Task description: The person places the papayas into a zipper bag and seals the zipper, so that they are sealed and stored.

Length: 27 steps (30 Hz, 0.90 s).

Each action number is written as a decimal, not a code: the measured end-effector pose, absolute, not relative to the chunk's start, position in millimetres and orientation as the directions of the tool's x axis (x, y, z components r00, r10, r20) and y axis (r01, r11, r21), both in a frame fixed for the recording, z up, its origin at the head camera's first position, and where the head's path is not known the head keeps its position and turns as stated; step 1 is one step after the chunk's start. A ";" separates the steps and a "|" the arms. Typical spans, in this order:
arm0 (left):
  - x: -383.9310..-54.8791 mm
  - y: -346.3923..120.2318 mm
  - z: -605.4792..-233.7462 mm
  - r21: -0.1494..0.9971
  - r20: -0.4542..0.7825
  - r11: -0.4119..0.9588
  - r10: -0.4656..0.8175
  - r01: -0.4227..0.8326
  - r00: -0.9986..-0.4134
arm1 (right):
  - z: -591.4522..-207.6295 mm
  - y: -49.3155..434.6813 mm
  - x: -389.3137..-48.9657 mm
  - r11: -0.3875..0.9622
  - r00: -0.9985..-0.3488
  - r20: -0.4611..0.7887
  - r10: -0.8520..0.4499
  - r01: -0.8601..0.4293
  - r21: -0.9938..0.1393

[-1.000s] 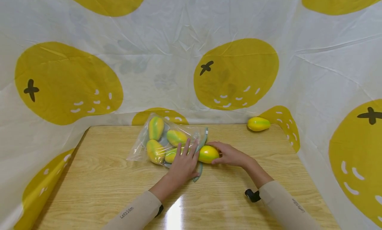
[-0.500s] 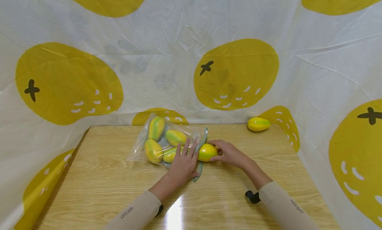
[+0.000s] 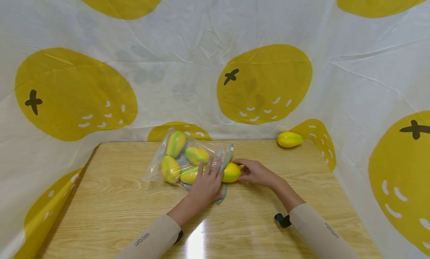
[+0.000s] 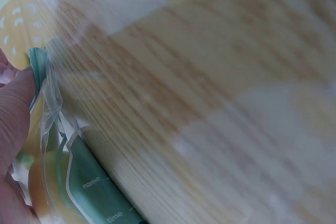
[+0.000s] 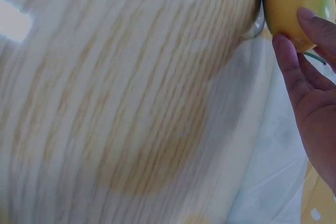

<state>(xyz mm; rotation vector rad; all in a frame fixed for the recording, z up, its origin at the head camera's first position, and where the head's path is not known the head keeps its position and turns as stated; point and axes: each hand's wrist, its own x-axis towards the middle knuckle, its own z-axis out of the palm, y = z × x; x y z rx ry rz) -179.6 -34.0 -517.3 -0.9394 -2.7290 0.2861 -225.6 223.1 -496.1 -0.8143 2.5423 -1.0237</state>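
A clear zip bag [image 3: 156, 169] with a green-grey zip edge lies on the table, holding several yellow-green mangoes [image 3: 170, 169]. My left hand [image 3: 205, 186] rests on the bag near its mouth, fingers straight and spread; in the left wrist view, the thumb lies against the green zip edge [image 4: 38, 69]. Another mango [image 3: 231, 172] sits at the bag's mouth, partly behind the left fingers. My right hand [image 3: 256, 173] holds that mango's right end; the right wrist view has thumb and fingertips against the mango [image 5: 296, 9]. How far it is inside the bag is hard to tell.
One more mango [image 3: 289, 139] lies at the table's back right corner, by the cloth. A white cloth [image 3: 188, 83] printed with large yellow fruit hangs behind and beside the wooden table [image 3: 117, 206]. Green panels with lettering [image 4: 97, 187] show on the bag.
The mango at the bag's mouth has moved left, with my right fingers at its end. The lower mangoes in the bag have shifted slightly left. My left hand has stayed nearly in place.
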 end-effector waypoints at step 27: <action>-178.4 -34.8 -517.0 -0.263 0.151 0.769 0.629 0.582 -0.763 | -499.3 202.6 -228.2 0.587 -0.851 -0.070 -0.521 -0.297 -0.753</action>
